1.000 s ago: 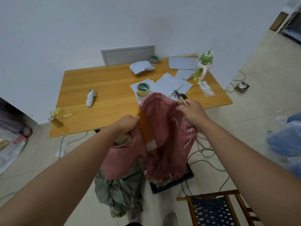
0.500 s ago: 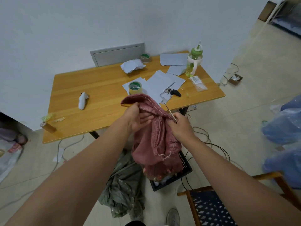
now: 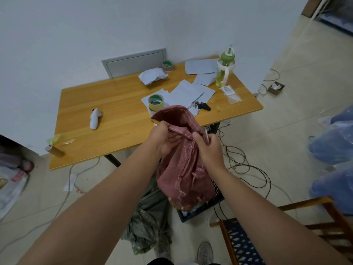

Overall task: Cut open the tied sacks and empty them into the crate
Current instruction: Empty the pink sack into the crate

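Your hands (image 3: pixel 166 139) (image 3: pixel 207 148) bunched closer, both gripping red sack (image 3: pixel 183 169) centre frame; it hangs over crate (image 3: pixel 200 209); emptying nearly done.

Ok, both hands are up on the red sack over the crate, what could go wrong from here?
1. The right hand pinches a thin stick-like tool beside the left hand's fingers; it could nick them.
2. The red sack overhangs the black crate; contents might spill onto the floor cables.

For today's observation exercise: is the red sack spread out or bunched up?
Bunched up. Both hands, left hand and right hand, gather the red sack into folds; it hangs crumpled over the black crate.
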Tool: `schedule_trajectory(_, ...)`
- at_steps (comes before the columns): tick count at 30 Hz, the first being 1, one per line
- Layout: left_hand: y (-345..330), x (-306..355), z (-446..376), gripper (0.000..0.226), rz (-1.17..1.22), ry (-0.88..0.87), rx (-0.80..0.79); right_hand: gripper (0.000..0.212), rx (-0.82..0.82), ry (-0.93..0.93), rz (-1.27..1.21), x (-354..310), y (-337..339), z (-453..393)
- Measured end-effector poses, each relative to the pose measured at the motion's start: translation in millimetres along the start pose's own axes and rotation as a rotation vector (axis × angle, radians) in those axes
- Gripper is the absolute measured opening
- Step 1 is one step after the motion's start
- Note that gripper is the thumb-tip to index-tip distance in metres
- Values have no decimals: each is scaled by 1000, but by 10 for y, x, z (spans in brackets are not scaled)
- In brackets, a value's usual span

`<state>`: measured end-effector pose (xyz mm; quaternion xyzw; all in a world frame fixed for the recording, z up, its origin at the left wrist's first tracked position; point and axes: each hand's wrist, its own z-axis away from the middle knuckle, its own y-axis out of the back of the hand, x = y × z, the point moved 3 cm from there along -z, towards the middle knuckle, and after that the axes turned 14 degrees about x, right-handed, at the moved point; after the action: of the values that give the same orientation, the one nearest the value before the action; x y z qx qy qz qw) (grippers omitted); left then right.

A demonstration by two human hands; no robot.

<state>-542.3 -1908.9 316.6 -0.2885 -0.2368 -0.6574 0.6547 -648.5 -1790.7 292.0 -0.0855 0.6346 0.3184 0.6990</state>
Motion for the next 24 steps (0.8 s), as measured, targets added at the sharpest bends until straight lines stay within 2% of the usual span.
schedule_trajectory(3,-71,-15,-12,29,78,19,-3,83,-99,-8,36,92,-116,125)
schedule_trajectory(4,-88,-17,-18,29,97,30,-1,84,-84,9,69,123,-141,137)
schedule_trajectory(7,-123,5,-25,32,113,23,1,54,5,67,185,173,-139,115)
schedule_trajectory(10,-36,76,-87,32,14,-82,75,39,48,52,278,183,-16,21)
schedule_trajectory(11,44,127,-151,30,-87,-174,134,36,47,71,319,160,39,-32)
schedule_trajectory(14,335,356,-314,37,-660,-551,320,33,-2,191,480,-42,174,-207)
schedule_trajectory(15,394,422,-327,35,-803,-620,351,35,-39,236,522,-146,190,-256)
schedule_trajectory(18,481,614,-226,25,-950,-651,357,35,-150,376,604,-489,186,-351)
schedule_trajectory(20,552,736,-243,38,-968,-647,367,30,-171,412,592,-714,204,-404)
schedule_trajectory(21,591,794,-239,42,-958,-632,355,27,-177,412,576,-817,227,-430)
schedule_trajectory(24,649,1004,-195,32,-816,-539,270,24,-189,446,585,-1083,318,-505)
